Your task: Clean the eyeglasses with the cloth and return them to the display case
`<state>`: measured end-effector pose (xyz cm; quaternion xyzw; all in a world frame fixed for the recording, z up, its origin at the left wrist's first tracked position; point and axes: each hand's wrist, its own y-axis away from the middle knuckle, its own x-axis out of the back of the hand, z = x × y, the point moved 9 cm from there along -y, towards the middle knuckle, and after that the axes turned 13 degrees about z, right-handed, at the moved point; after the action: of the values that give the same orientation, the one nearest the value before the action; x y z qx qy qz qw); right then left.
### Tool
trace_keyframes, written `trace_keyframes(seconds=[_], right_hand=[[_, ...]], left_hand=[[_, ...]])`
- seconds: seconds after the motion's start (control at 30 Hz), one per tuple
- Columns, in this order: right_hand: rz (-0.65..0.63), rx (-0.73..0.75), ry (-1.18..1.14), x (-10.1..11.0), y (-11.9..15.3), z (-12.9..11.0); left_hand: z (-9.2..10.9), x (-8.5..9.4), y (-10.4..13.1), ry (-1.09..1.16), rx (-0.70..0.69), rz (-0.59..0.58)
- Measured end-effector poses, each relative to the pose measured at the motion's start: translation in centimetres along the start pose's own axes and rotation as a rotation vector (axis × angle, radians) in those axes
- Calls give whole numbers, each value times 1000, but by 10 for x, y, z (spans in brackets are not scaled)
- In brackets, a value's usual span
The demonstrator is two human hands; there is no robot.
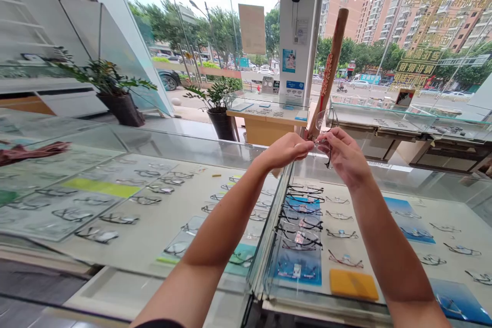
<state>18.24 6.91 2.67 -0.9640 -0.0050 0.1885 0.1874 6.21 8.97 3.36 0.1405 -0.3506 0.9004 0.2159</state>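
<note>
A pair of eyeglasses (322,122) is held up above the glass counter, turned on edge, with a clear lens at the top and a dark temple tip hanging below. My left hand (290,150) comes in from the left, its fingers closed at the near side of the frame. On the other side my right hand (348,156) pinches the eyeglasses between thumb and fingers. The exact part each hand grips is too small to make out. Under my hands, a column of dark-framed glasses (302,215) lies inside the display case.
Glass display cases (265,246) with rows of spectacles spread below both arms. An orange-yellow block (353,284) lies in the right case. Behind my hands stands a wooden post (333,61). Potted plants (221,113) and a smaller display table (265,125) are by the window.
</note>
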Motion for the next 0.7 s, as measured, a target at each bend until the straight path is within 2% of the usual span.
trace_keyframes(seconds=[0.07,0.17,0.27,0.37,0.43,0.5,0.57,0.7], right_hand=[[-7,9,4,-1,0,0],[-6,-1,-26,-1,1,-1],[13,-21,-94,1,-1,-3],[12,-42,-146,2,-2,-4],[6,-48,-152,3,-2,-4],[3,-44,-139,5,-2,-4],[4,-40,-127,6,-3,-4],[8,-43,-118,6,-3,-4]], left_hand=[[3,-2,2,-96,-41,0],[-2,-2,1,27,-9,-10],[-20,16,-7,169,31,121],[-56,43,-14,159,98,306],[-86,62,-15,-36,170,417],[-110,77,-13,-326,229,475],[-131,85,-9,-512,279,465],[-173,86,4,-592,421,350]])
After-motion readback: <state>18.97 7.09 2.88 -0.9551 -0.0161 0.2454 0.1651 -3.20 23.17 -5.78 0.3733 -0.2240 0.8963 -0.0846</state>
